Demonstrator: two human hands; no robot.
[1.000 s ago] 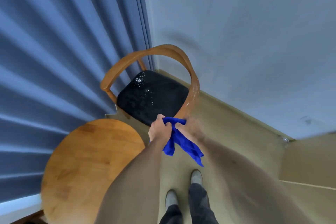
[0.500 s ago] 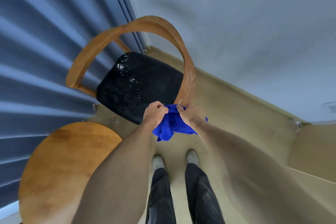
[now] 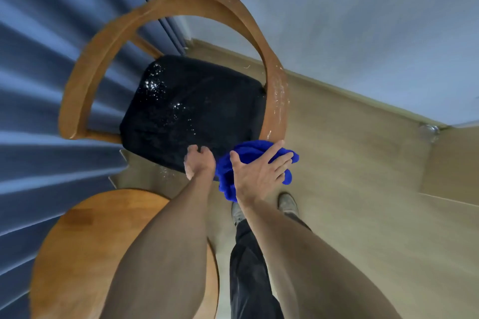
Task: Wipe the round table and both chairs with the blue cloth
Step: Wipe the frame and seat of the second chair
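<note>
Loosely, the right hand (image 3: 256, 173) lies flat and spread on the blue cloth (image 3: 248, 149); whether the curled left hand (image 3: 201, 163) holds it is unclear. Unpinched, the cloth may drop before reaching the chair (image 3: 194, 111).

No readable text, label, brand or number anywhere in view.

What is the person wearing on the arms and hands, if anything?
Nothing that shows. The left forearm and right forearm are bare to the picture's edge, with no sleeve. The left hand and right hand have no glove, and neither wrist has a watch or band. No ring shows on the right fingers; the left fingers are mostly hidden.
</note>
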